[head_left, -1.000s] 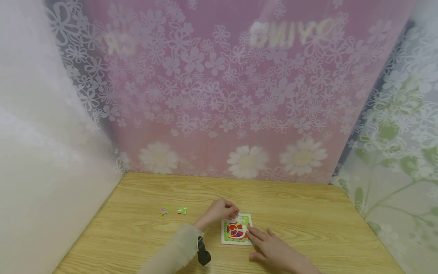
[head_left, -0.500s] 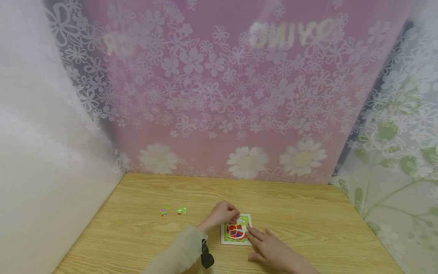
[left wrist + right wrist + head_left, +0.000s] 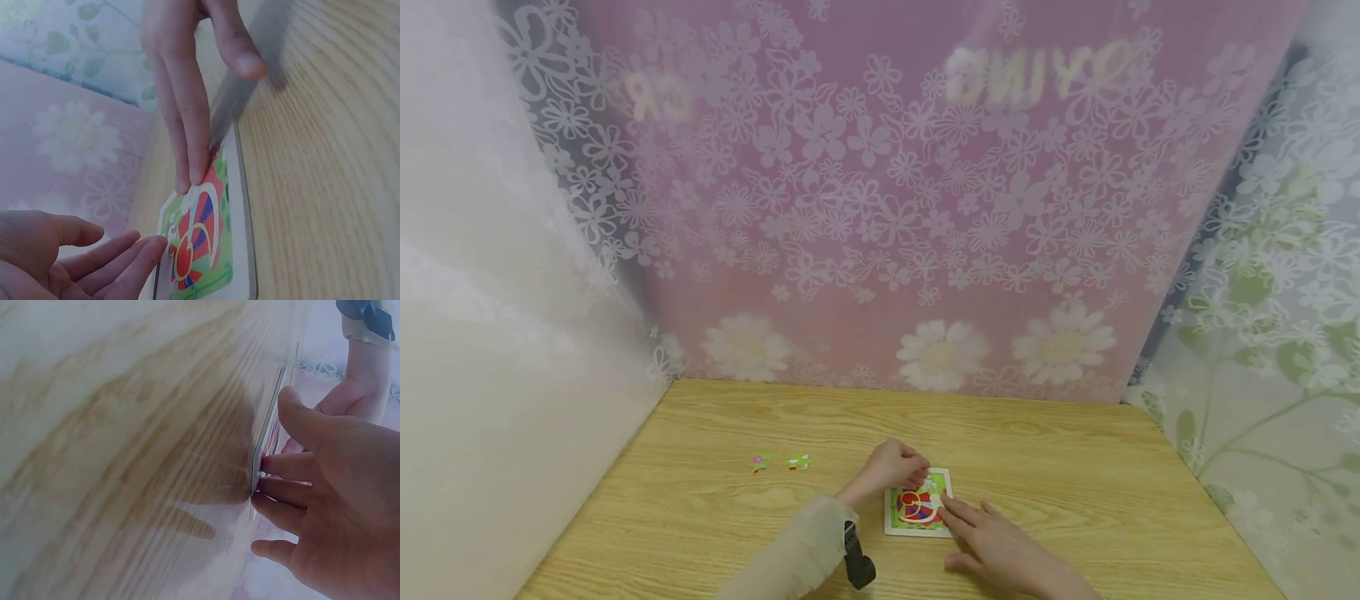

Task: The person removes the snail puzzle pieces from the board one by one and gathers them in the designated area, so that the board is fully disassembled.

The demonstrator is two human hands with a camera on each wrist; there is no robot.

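Because both hands meet at one item, the snail jigsaw, the step in hand is judged to be seating and steadying its picture surface, best done with even downward pressure from the fingertips, the opposite side braced just firmly enough that the board neither slides nor tips, and any proud edge worked in gently rather than forced sideways. Left hand: fingers loosely bent, thumb held apart, no piece visible in its grasp; fingertips at the picture's margin, apparently touching. Right hand: fingers extended, not curled round anything, the foremost tips resting on the near-hand side of the board, thumb held clear of it. Snail jigsaw, location: flat on the wood-grain table, between the two hands, directly ahead and leftward of the right fingertips, and beneath and to the right of the left hand, which covers its far left corner. Pale frame: surrounds the picture, partly hidden by the hands. Flower piece and green piece: two loose items, well apart from the left hand on its outer side, the green one nearer; neither touched.
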